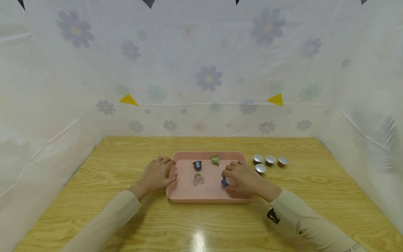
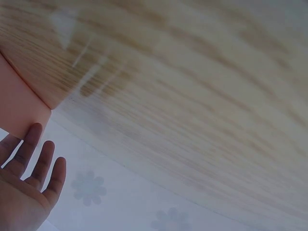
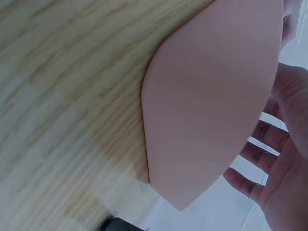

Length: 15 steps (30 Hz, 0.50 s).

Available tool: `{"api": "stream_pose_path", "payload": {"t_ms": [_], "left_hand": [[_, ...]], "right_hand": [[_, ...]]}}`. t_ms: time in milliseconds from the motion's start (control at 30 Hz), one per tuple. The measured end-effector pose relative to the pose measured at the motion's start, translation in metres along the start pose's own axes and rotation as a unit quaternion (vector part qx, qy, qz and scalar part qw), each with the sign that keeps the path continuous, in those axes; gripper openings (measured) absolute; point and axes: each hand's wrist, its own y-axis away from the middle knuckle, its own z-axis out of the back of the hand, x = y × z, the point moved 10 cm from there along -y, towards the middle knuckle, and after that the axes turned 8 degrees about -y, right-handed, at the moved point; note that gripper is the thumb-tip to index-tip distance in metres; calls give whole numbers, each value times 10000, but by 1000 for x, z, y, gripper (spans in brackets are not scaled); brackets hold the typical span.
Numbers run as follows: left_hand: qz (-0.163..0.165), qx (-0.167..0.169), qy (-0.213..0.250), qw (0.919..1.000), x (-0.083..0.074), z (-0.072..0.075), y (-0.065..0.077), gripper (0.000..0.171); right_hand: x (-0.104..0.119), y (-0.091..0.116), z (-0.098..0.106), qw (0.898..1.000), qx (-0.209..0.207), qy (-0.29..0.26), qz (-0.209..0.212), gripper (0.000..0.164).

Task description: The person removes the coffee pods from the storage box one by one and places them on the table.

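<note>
A pink tray (image 1: 184, 191) lies on the table with several coffee capsules in it. My right hand (image 1: 244, 179) is over the tray's right side, its fingers curled about a blue coffee capsule (image 1: 224, 182); the hand partly hides it. My left hand (image 1: 156, 175) is at the tray's left rim, fingers loosely extended and touching the edge. Between the hands lie a dark capsule (image 1: 197, 165), a green capsule (image 1: 215, 160) on its side, and another green capsule (image 1: 198, 179) with its pale lid toward me. The right wrist view shows the tray's outer wall (image 3: 207, 106), not the capsule.
Right of the tray, several capsules stand lid up on the wooden table (image 1: 201, 224), among them a silver-lidded one (image 1: 270, 160) and one with a printed lid (image 1: 283, 161). A flowered white sheet (image 1: 207, 115) closes off the back and sides.
</note>
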Motion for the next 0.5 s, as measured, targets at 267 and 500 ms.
{"api": "stream_pose_path", "payload": {"t_ms": [267, 500], "left_hand": [[-10, -30, -21, 10000, 0, 0, 0, 44], [-9, -72, -3, 10000, 1, -1, 0, 44]], "right_hand": [[-6, 5, 10, 9987, -291, 403, 76, 25], [-12, 9, 18, 9967, -543, 570, 195, 30]]}}
